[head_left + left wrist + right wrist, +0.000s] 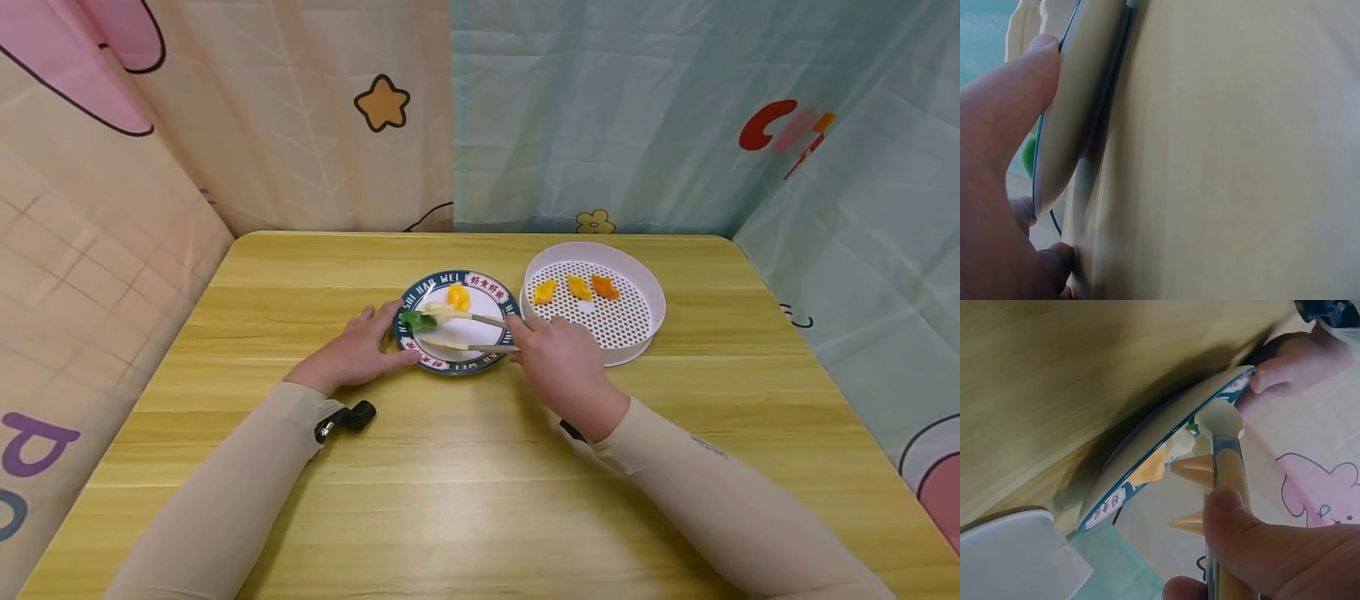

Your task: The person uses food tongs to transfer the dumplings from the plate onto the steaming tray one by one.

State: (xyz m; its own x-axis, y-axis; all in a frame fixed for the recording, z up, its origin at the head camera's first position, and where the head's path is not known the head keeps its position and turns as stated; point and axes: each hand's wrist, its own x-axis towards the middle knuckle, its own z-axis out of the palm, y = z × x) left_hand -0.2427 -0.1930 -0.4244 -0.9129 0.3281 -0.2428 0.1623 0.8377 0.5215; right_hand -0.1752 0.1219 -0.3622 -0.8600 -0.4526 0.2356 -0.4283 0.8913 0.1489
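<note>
Beige sleeves [217, 492] lie nearest, right grip [566, 367] pinching cream-tipped tongs [1232, 470], left grip [362, 348] spread against blue-rimmed plate [470, 364].

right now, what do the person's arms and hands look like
The left hand and right hand are ungloved, the sleeves long and beige; the right one bears small dark print. A black device sits at the left cuff, a dark piece by the right.
</note>
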